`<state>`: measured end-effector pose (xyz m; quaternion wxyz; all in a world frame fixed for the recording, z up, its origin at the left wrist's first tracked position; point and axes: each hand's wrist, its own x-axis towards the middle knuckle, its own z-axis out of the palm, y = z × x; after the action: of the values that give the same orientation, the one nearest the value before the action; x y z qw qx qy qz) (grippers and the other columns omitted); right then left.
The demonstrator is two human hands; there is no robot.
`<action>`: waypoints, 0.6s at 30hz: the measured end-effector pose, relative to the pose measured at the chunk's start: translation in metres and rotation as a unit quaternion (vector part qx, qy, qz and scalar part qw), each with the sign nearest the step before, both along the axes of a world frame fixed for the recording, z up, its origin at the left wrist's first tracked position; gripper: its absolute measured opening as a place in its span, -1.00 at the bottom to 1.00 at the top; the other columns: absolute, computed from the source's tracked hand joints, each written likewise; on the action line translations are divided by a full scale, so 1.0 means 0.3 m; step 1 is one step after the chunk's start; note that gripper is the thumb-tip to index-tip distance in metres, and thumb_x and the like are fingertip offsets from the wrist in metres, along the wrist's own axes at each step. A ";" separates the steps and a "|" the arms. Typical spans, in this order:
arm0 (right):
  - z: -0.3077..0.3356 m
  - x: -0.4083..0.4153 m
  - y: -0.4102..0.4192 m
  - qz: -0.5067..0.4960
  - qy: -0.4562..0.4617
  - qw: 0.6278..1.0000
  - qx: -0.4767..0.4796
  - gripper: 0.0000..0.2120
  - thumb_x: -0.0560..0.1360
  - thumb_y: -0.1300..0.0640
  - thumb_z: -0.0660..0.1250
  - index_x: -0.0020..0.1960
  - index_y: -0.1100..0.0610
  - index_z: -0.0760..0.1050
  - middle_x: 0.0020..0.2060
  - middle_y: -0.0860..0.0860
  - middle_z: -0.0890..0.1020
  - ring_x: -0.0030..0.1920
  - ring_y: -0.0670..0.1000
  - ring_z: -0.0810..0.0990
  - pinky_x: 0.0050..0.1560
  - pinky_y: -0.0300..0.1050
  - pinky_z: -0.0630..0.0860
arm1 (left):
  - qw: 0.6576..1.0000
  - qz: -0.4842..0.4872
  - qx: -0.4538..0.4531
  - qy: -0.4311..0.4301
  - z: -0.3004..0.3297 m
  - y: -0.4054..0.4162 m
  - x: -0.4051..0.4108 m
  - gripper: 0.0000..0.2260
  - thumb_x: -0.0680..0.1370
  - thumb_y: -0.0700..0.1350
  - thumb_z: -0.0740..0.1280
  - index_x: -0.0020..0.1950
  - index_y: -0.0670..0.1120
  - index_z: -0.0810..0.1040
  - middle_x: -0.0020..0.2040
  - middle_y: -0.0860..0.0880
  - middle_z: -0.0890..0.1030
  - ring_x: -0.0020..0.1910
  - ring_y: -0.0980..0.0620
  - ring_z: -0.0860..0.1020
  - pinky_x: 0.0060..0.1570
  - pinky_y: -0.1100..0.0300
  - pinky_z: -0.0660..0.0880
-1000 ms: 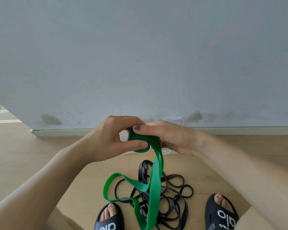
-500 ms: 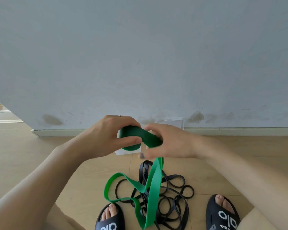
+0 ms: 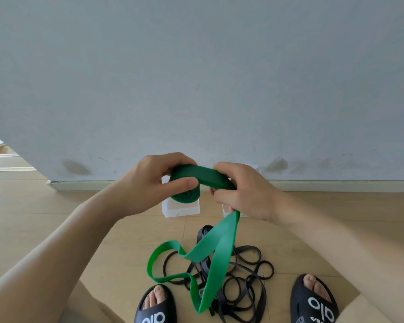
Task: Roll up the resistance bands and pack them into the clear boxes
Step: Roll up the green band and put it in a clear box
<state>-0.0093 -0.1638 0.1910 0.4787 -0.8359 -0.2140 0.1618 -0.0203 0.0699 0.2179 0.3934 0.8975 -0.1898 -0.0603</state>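
Change: the roll of my green band (image 3: 184,194) is thicker now than one second ago, with one more turn on it.
Fingers: my left hand (image 3: 149,183) pinches the roll; my right hand (image 3: 243,194) grips the strap.
Meaning: the long tail is not yet rolled, and the clear box (image 3: 181,209) waits.

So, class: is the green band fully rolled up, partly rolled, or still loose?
Partly rolled. The left hand grips a small coil of the green band, the right hand pinches the strip beside it, and a long tail hangs to the floor.

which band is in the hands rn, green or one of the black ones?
The green band: left hand grips its rolled end, right hand holds the strap. The black bands lie tangled on the floor.
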 end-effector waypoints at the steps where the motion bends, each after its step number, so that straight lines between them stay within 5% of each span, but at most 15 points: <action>1: 0.001 0.002 -0.003 -0.001 -0.020 1.000 -0.010 -0.92 0.49 0.23 0.34 -0.12 0.21 0.45 -0.25 0.16 0.55 -0.33 -0.03 0.43 -0.29 -0.13 0.36 | 1.000 0.001 -0.003 0.000 -0.001 0.000 0.001 -0.84 0.56 0.02 0.40 0.13 0.06 0.63 -0.03 0.12 0.69 0.05 0.06 0.65 0.14 0.01 0.57; 5: -0.011 -0.002 0.001 0.015 -0.187 0.976 -0.114 -0.86 0.52 0.21 0.24 -0.20 0.07 0.34 -0.32 -0.02 0.43 -0.34 -0.03 0.37 -0.30 -0.16 0.27 | 1.000 0.003 -0.004 -0.004 -0.003 -0.010 -0.002 -0.89 0.62 -0.07 0.41 0.14 0.05 0.62 -0.02 0.11 0.69 0.05 0.05 0.65 0.12 -0.04 0.58; 9: -0.038 -0.008 0.017 0.028 -0.243 0.945 -0.219 -0.91 0.64 0.17 0.18 0.11 0.13 0.42 -0.22 0.02 0.51 -0.25 0.15 0.53 -0.22 0.05 0.46 | 1.000 0.014 0.003 -0.013 -0.003 -0.012 0.000 -0.82 0.57 0.04 0.37 0.14 0.07 0.61 -0.02 0.16 0.68 0.06 0.09 0.65 0.12 -0.05 0.58; 12: -0.019 -0.004 0.012 0.007 -0.096 0.988 -0.117 -0.97 0.63 0.18 0.25 0.02 0.10 0.46 -0.21 0.08 0.62 -0.26 0.19 0.58 -0.24 0.08 0.51 | 1.000 0.018 0.000 -0.011 -0.006 -0.008 0.006 -0.87 0.60 0.02 0.39 0.14 0.07 0.61 -0.03 0.16 0.69 0.04 0.11 0.65 0.10 0.05 0.59; 14: -0.004 0.010 0.002 -0.011 0.033 0.999 -0.010 -0.88 0.58 0.23 0.31 0.07 0.07 0.56 0.00 -0.02 0.71 -0.28 0.08 0.63 -0.23 0.02 0.59 | 1.000 0.020 -0.023 -0.001 -0.005 -0.011 0.008 -0.90 0.63 -0.05 0.40 0.14 0.06 0.62 -0.03 0.14 0.69 0.02 0.11 0.66 0.04 0.19 0.57; 16: 0.007 0.016 -0.003 0.009 0.144 0.985 0.095 -0.71 0.52 0.28 0.34 0.18 0.03 0.61 0.12 -0.08 0.72 -0.32 -0.01 0.57 -0.22 -0.06 0.52 | 0.998 0.023 -0.057 0.013 -0.001 -0.012 0.009 -0.86 0.61 -0.01 0.39 0.15 0.03 0.63 -0.02 0.10 0.71 0.01 0.09 0.66 0.02 0.25 0.54; 18: 0.018 0.013 -0.002 0.058 0.239 0.952 0.185 -0.72 0.48 0.19 0.33 0.19 0.11 0.58 0.01 -0.07 0.74 -0.33 -0.04 0.48 -0.20 -0.09 0.41 | 0.995 0.030 -0.088 0.024 0.002 -0.009 0.007 -0.80 0.57 0.02 0.35 0.15 0.02 0.64 0.01 0.07 0.72 0.03 0.06 0.67 0.05 0.20 0.56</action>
<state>-0.0055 -0.1643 0.1965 0.6516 -0.6561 -0.1674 0.3419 -0.0182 0.0672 0.2186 0.4772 0.8628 -0.1583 -0.0527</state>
